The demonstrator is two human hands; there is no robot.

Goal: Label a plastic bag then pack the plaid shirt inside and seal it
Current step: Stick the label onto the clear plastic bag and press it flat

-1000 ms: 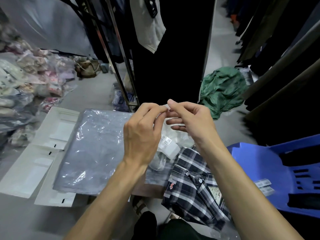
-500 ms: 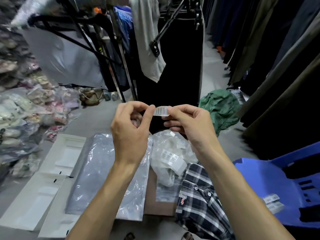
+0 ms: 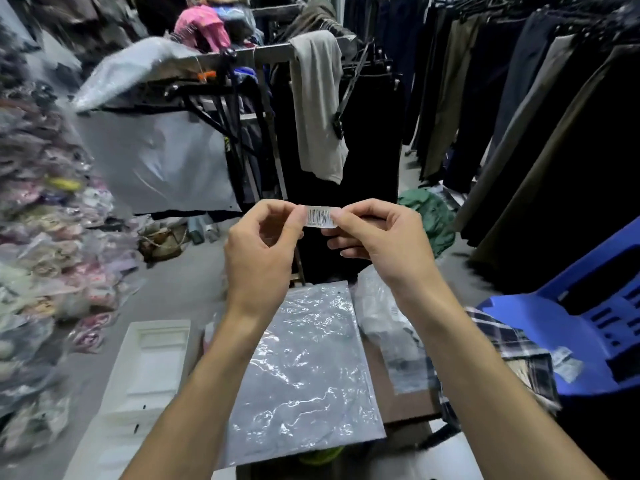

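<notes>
Both hands, left hand (image 3: 259, 251) and right hand (image 3: 377, 237), pinch my barcode label (image 3: 320, 216), now raised and readable; plastic bag (image 3: 304, 368) below awaits labelling.

I see a grey concrete floor (image 3: 180, 292) beyond my hands. A metal clothes rack (image 3: 273, 53) stands ahead of them, dark trousers (image 3: 519, 116) hang to their right, bagged garments (image 3: 41, 237) pile up left, a blue plastic chair (image 3: 595, 327) sits lower right.

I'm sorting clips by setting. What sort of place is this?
Probably a clothing stockroom or packing area: trousers hang on racks, bagged garments are heaped in a pile, and both hands hold a barcode label above a plastic bag.
</notes>
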